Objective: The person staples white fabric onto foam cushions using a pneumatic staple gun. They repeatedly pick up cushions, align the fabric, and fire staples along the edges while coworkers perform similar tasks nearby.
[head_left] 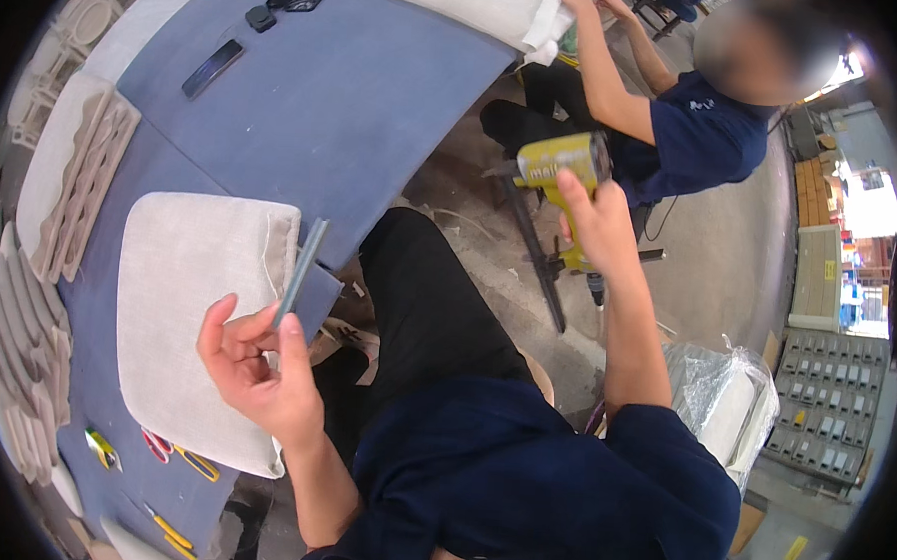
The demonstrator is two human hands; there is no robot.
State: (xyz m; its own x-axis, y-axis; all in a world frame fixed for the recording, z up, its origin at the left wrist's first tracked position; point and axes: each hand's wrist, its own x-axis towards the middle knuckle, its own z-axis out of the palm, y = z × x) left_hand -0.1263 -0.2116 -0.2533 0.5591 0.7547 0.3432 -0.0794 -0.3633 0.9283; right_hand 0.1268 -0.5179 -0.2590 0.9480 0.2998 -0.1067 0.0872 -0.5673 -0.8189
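Between the thumb and fingers of my left hand [269,387] is a thin grey strip of staples [307,264], tilted upward. Behind that hand a light beige padded cushion [182,308] lies on the blue-grey table, with a loose fabric edge along its right side. My right hand [601,227] is wrapped round the handle of a yellow-green staple gun [559,160], held off the table over the floor. A long dark rail [540,254] slants down from the gun, and a fitting with a hose [596,286] hangs at the handle's lower end.
A co-worker [710,141] sits at far right, hands on another pale cushion [470,6]. Phones [212,70] lie on the table's far part. Stacked fabric-covered pieces [68,178] line the left. Scissors [197,462] and yellow-handled tools [172,531] lie near left. Plastic-wrapped pieces [729,392] stand right.
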